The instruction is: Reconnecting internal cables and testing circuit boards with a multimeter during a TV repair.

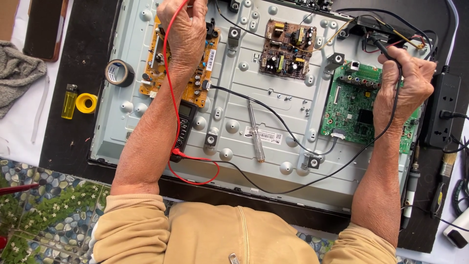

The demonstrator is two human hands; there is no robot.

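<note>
Red test lead (172, 93) pinched in my closed left hand (184, 36) over the yellow power board (157, 68), while my right hand (404, 90) grips the black probe (386, 49) above the green main board (349, 105), multimeter (184, 128) lying under my left forearm on the grey metal panel (273, 98).

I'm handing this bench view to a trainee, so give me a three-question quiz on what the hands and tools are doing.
1. True or false: the left hand rests over the green board.
2. Which hand holds the black probe?
A. left
B. right
C. neither
3. What tool lies loose on the metal panel between the arms?

Key:
1. False; it is over the orange board, and the right hand is over the green one.
2. B
3. The screwdriver
</note>
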